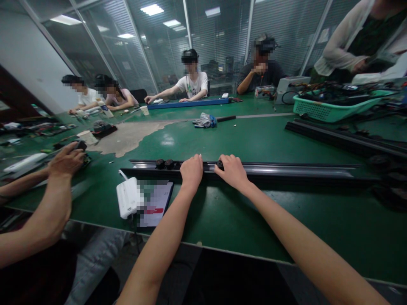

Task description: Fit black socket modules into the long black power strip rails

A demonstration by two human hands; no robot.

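Note:
A long black metal rail with a shiny inner channel lies across the green table in front of me. My left hand is closed over its middle, and whatever its fingers grip is hidden. Just to the right, my right hand has its fingers closed around a small round black part at the channel. Left of my hands, two similar round black pieces sit in the channel.
A white power bank and a phone-like flat device lie before the rail. At left, a neighbour's hand holds a small dark object. More black rails and a green basket stand right. A glove lies beyond.

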